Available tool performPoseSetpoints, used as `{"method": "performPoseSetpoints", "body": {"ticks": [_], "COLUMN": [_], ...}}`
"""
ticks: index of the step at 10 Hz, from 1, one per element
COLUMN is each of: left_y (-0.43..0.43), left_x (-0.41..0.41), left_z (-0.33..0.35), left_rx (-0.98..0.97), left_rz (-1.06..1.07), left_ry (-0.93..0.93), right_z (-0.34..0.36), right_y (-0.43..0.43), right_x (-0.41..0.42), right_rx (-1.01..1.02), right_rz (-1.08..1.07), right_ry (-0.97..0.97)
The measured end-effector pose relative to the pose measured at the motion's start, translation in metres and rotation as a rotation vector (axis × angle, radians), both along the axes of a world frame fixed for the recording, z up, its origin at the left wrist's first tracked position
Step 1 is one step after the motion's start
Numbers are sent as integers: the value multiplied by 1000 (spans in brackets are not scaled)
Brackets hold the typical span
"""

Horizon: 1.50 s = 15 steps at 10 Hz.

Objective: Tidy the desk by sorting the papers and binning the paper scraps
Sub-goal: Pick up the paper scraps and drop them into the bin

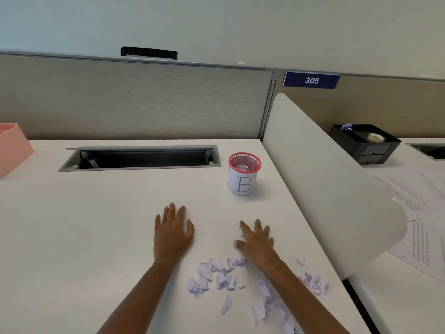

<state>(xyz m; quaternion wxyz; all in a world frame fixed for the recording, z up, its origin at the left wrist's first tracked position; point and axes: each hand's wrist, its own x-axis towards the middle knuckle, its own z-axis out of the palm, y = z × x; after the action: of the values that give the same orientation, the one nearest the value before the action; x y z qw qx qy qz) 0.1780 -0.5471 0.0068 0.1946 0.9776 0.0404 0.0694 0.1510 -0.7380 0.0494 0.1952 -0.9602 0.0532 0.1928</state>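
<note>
Scraps (216,276) lie strewn on the table (96,225) around the right forearm, well short of the bin (243,174). Left hand (174,230) and right hand (256,239) are flat, fingers spread, holding nothing. A careless sweep could knock light bits off the edge, or tip the small bin.

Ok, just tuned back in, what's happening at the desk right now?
A person has the left hand and right hand spread open over the white desk, holding nothing. Crumpled paper scraps lie scattered around the right forearm. The red mesh cup marked B stands beyond the hands with a few scraps inside. Printed sheets lie on the next desk past the white divider.
</note>
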Motion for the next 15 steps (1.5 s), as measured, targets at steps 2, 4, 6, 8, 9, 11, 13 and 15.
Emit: {"method": "performPoseSetpoints", "body": {"ticks": [2, 4, 6, 8, 9, 11, 13, 15], "left_y": [0, 0, 0, 0, 0, 0, 1, 1], "left_x": [1, 0, 0, 1, 0, 0, 1, 2], "left_z": [0, 0, 0, 0, -1, -2, -2, -3], "left_rx": [9, 21, 18, 5, -6, 16, 29, 19], "left_rz": [1, 1, 4, 8, 11, 9, 9, 7], "left_ry": [-1, -1, -3, -5, -7, -8, -5, -7], "right_z": [-4, -8, -13, 12, 35, 75, 76, 66], "right_y": [14, 10, -3, -10, -4, -4, -15, -19], "right_x": [-19, -25, -15, 23, 48, 100, 122, 98], "right_rx": [-132, -121, -76, 159, 197, 161, 115, 220], "right_rz": [160, 205, 249, 90, 50, -19, -21, -25], "right_ry": [-148, -369, -424, -492, -597, -789, -685, -805]}}
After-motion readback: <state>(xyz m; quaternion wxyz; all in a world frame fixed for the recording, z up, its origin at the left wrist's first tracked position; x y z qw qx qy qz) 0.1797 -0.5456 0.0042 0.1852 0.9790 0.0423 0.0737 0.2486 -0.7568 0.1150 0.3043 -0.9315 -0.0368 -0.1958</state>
